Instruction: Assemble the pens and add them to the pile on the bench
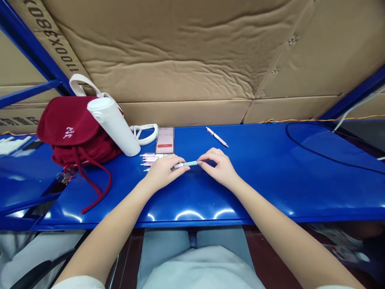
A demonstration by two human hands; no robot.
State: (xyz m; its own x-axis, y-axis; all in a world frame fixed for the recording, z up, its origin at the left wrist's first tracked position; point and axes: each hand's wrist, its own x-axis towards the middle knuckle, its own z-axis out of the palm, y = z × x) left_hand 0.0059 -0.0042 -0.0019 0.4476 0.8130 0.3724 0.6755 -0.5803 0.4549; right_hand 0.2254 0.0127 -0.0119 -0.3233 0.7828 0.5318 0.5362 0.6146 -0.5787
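Observation:
A pale blue pen (187,163) lies nearly level just above the blue metal table (270,192), held across its length between both hands. My left hand (164,170) pinches its white rear part, and my right hand (216,166) grips the tip end with its fingertips. A small group of pink and white pens (148,159) lies left of my left hand, partly hidden behind it. A single pink and white pen (217,137) lies apart near the table's back edge, beyond my right hand. A smartphone (165,141) with a blurred screen lies close behind my left hand.
A dark red cloth bag (72,128) and a white insulated bottle (112,126) stand at the left, with a white strap (144,133) beside them. Cardboard sheets line the back. A thin orange and yellow wire (300,120) runs along the rear edge.

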